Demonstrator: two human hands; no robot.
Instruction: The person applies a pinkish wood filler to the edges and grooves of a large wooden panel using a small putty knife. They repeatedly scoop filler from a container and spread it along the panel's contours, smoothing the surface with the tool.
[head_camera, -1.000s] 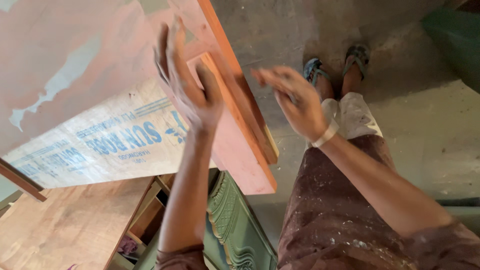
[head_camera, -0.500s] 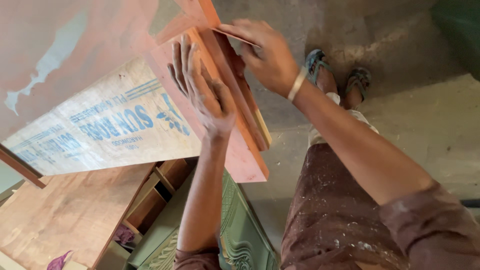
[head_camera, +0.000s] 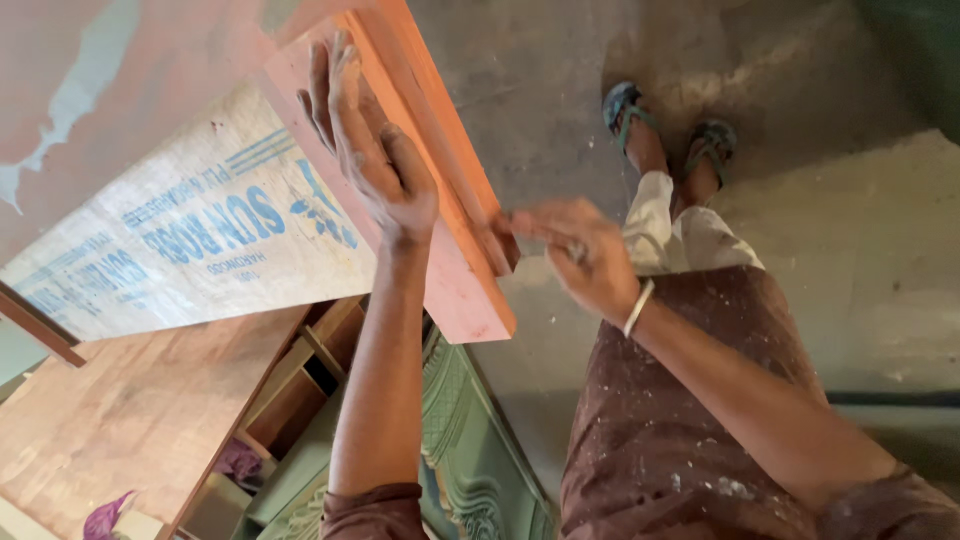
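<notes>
An orange-painted wooden board (head_camera: 455, 270) stands on edge in front of me, fixed to a large plywood sheet (head_camera: 190, 240) with blue print. My left hand (head_camera: 375, 165) lies flat against the board's broad face, fingers spread upward. My right hand (head_camera: 575, 250), with a metal bangle on the wrist, presses its fingertips against the board's narrow orange edge near its lower part; whether it holds something small there I cannot tell.
A green carved panel (head_camera: 470, 450) leans below the board. A brown plywood cabinet (head_camera: 130, 420) with open shelves stands at lower left, a purple cloth (head_camera: 105, 520) on it. My sandalled feet (head_camera: 670, 140) rest on the grey concrete floor.
My right hand has slid down the board's orange edge from near the top to its lower part. The left hand stays pressed flat on the face.
</notes>
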